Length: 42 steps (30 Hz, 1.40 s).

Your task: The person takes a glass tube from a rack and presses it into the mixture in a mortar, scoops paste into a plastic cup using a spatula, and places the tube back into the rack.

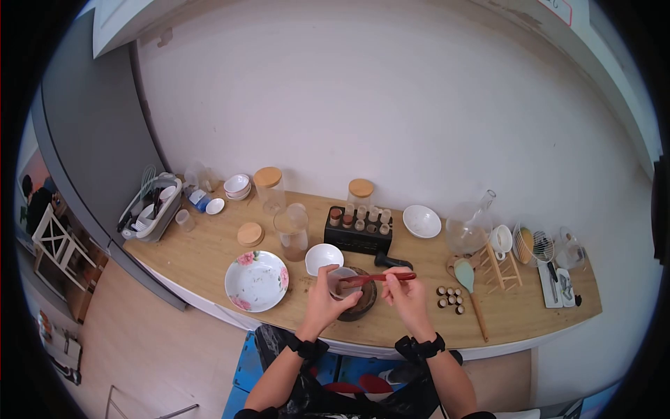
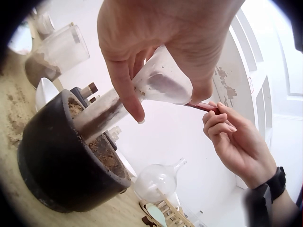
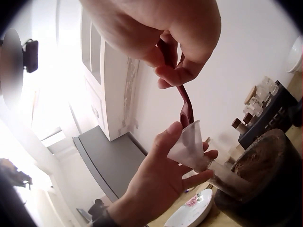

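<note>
My left hand [image 1: 326,286] grips a clear plastic funnel [image 1: 343,278], tilted, with its stem reaching into a dark round bowl [image 1: 361,305] of brown powder. In the left wrist view the funnel [image 2: 161,85] sits between thumb and fingers of that hand [image 2: 189,56], above the bowl [image 2: 57,161]. My right hand [image 1: 400,279] pinches the handle of a red spoon [image 1: 377,277]. The right wrist view shows this hand [image 3: 175,61] holding the spoon [image 3: 183,104] with its tip inside the funnel's mouth [image 3: 189,142], beside the bowl [image 3: 265,184].
On the wooden counter [image 1: 209,255] lie a floral plate [image 1: 256,281], a white bowl [image 1: 323,257], a glass jar [image 1: 292,232], a black rack of vials [image 1: 358,230], a round glass flask [image 1: 467,227], a teal spatula [image 1: 466,276], small corked vials [image 1: 450,297] and a dish rack [image 1: 150,206].
</note>
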Tool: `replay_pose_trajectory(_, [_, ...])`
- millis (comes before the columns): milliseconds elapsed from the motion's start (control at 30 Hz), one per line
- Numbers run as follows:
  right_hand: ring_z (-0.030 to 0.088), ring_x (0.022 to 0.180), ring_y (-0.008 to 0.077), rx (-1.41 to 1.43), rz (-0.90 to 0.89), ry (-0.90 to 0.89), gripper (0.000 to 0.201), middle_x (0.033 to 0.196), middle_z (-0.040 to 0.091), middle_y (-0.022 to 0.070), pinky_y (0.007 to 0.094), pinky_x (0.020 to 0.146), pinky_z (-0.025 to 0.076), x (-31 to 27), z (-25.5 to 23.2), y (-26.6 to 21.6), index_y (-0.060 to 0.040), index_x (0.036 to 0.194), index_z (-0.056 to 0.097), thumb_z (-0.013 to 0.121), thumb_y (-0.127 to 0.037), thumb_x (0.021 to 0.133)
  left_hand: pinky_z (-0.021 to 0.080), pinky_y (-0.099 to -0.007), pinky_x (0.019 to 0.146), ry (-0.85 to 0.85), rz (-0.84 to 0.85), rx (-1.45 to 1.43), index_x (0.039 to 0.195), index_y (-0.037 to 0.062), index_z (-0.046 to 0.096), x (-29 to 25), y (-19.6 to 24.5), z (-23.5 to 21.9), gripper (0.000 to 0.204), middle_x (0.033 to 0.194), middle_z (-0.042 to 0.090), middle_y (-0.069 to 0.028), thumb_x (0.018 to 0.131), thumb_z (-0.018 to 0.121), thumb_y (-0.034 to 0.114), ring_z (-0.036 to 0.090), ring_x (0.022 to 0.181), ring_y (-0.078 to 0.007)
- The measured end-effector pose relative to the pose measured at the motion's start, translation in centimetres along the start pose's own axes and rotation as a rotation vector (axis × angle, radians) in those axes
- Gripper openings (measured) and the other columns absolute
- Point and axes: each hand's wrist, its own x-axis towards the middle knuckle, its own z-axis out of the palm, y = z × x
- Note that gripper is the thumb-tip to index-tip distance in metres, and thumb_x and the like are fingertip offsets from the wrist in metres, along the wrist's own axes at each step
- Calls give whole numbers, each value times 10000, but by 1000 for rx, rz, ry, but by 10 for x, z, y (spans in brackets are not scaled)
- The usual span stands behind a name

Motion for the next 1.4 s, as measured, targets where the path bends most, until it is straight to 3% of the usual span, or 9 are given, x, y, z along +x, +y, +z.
replay_pose_trajectory(433, [540,632,67,-67,-108,-20,180,763,580,25,191,527,403,-5,-2,-12,12,1041,581,548,-138,946,517,-389,742,5,1,7,1209,38,425,1,2,-1,731,921,657,-185,664,813,331,659,856,-317])
replay_pose_trajectory(533, [538,621,65,86,-129,236,189,745,580,20,198,527,408,-2,-16,-15,5,1019,596,553,-164,946,515,-382,741,-8,-15,14,1202,38,430,5,-2,-3,723,918,661,-173,665,815,331,661,851,-307])
replay_pose_trajectory(600, [543,596,64,-175,-105,297,192,714,586,17,206,524,417,-2,-25,-1,-1,978,611,561,-184,944,514,-377,741,-9,-24,19,1200,38,434,6,-3,-2,720,922,663,-165,667,818,333,663,843,-293])
replay_pose_trajectory(867, [567,562,81,-334,29,8,171,675,580,25,231,521,442,-17,-8,40,5,929,604,580,-164,928,507,-373,744,-11,-42,13,1203,35,436,5,0,-2,722,921,663,-168,670,821,332,660,848,-288])
replay_pose_trajectory(933, [588,584,138,-398,46,-49,143,697,591,62,263,543,455,-16,-5,44,6,921,598,585,-136,914,505,-372,747,-11,-47,15,1203,34,437,5,-1,-2,722,921,663,-168,669,822,331,659,854,-289])
replay_pose_trajectory(1100, [603,678,284,-637,-243,-127,118,812,617,157,336,608,470,-8,-6,56,12,932,596,596,-96,885,503,-369,752,-11,-55,-11,1205,33,434,5,-1,-3,723,914,662,-163,669,821,326,656,854,-288])
replay_pose_trajectory(1233, [605,684,293,-542,-209,-32,124,820,609,163,345,614,472,0,-13,51,7,936,602,601,-106,887,488,-351,798,-23,-70,4,1215,33,427,5,2,-5,714,915,670,-137,685,809,321,649,879,-251])
replay_pose_trajectory(1333, [605,641,227,-617,-256,17,130,792,611,125,318,576,460,2,-17,39,4,951,608,603,-113,892,488,-350,796,-21,-75,-9,1217,32,425,4,1,-3,719,913,670,-135,685,808,327,648,882,-250])
replay_pose_trajectory(1400, [606,641,282,-776,-417,0,127,786,611,156,335,583,463,2,-16,41,8,943,607,605,-107,888,508,-373,735,6,-32,-6,1205,36,431,5,-2,-1,721,897,665,-154,671,819,326,660,839,-285])
